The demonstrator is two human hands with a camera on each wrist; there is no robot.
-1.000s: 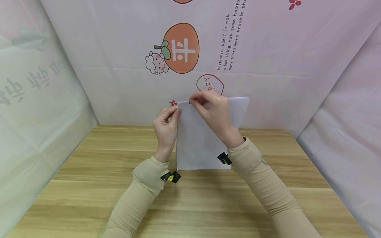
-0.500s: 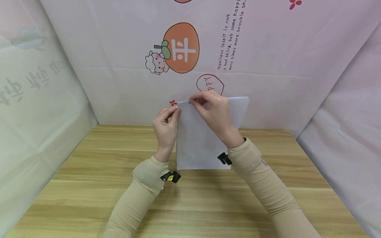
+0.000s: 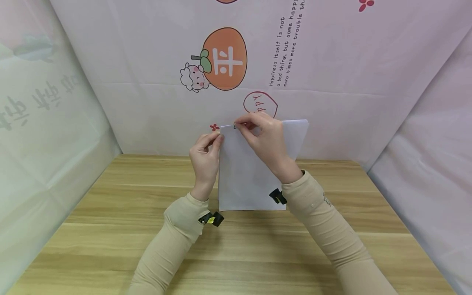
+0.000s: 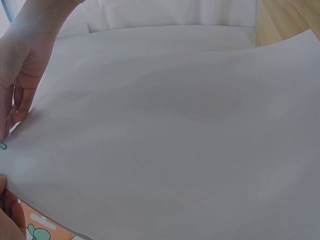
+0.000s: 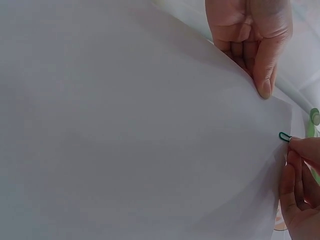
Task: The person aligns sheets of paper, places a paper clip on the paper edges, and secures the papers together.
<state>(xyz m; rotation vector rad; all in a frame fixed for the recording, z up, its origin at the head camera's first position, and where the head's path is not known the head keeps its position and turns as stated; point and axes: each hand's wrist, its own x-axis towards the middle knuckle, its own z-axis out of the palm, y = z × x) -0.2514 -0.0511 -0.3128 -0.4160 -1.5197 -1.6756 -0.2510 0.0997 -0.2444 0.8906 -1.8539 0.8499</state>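
Sheets of white paper (image 3: 250,172) stand upright above the table, their lower edge near the wood. My left hand (image 3: 205,159) pinches the left edge close to the upper left corner, thumb on the near face. At the top edge, a green paper clip (image 5: 285,136) sits over the paper's rim, and my right hand (image 3: 266,141) pinches its outer end between thumb and forefinger. In the left wrist view the same paper clip (image 4: 3,145) shows at the far left, partly cut off by the frame.
The wooden table (image 3: 236,254) spreads under both forearms. A printed white cloth (image 3: 147,114) hangs right behind the paper, with more white cloth along the left and right sides. A black camera mount (image 3: 212,219) is on the left wrist, another (image 3: 277,196) on the right.
Almost nothing differs. A little more of the paper clip's loop shows beside my right fingertips than a second ago; both hands and the paper hold their places.
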